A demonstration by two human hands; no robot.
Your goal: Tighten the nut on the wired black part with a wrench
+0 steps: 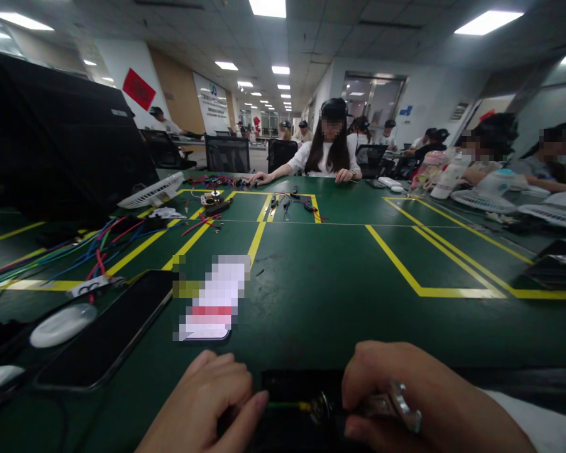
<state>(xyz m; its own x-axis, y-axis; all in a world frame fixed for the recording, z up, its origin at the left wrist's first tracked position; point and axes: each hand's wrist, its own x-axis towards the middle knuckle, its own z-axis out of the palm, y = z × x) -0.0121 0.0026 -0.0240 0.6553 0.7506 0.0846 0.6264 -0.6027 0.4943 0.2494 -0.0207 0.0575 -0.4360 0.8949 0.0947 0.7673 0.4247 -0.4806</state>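
Observation:
My left hand (pixel 212 406) is at the bottom centre, fingers closed, with the thumb pressed along the index finger. From its fingertips a thin green wire (pixel 285 406) with a yellow end runs right to a small round metal part (pixel 321 408). My right hand (pixel 405 384) curls around a shiny metal tool (pixel 400 406) with a forked end; its exact kind is unclear. Beneath both hands lies a dark black object (pixel 295 380), partly hidden. Ahead of my left hand, a lit phone (pixel 217 299) rests on the green table (pixel 321 302).
A dark phone (pixel 113 327), a white oval object (pixel 63 325) and loose coloured wires (pixel 89 245) lie at left. A black monitor (pixel 61 132) stands behind them. Across the table sits a person (pixel 330 151) near small wired parts (pixel 287 202). White fans (pixel 493 189) stand at right.

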